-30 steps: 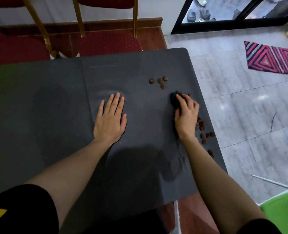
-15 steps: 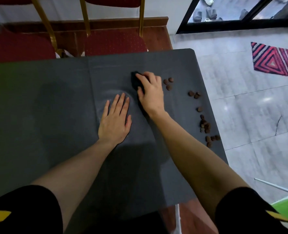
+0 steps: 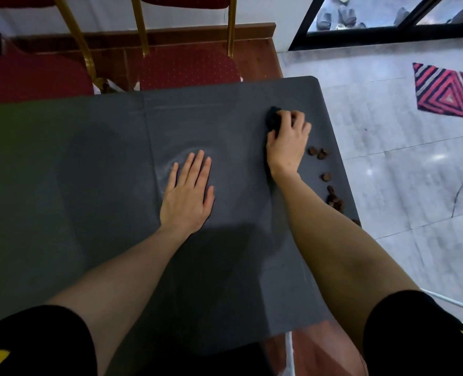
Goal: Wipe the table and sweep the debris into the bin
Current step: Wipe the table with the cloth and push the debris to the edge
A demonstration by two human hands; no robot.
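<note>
1. The right hand (image 3: 288,143) has its grip curled round a dark cloth (image 3: 273,119) near the bench's (image 3: 89,158) far right corner, likely to drag crumbs rightward.
2. The left hand (image 3: 188,191) lies flat, fingers straight, probably steadying the cover.
3. Brown crumbs (image 3: 326,176) line the right edge; the bin may be the green thing at the frame's corner.

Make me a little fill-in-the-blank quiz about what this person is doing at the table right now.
1. The right hand grips a dark ____ against the table.
2. The left hand lies ____ on the tabletop, fingers straight.
3. The brown debris pieces sit along the table's ____ edge.
4. Beyond the table's far edge stand chairs with ____ seats.

Missing words: cloth; flat; right; red
</note>
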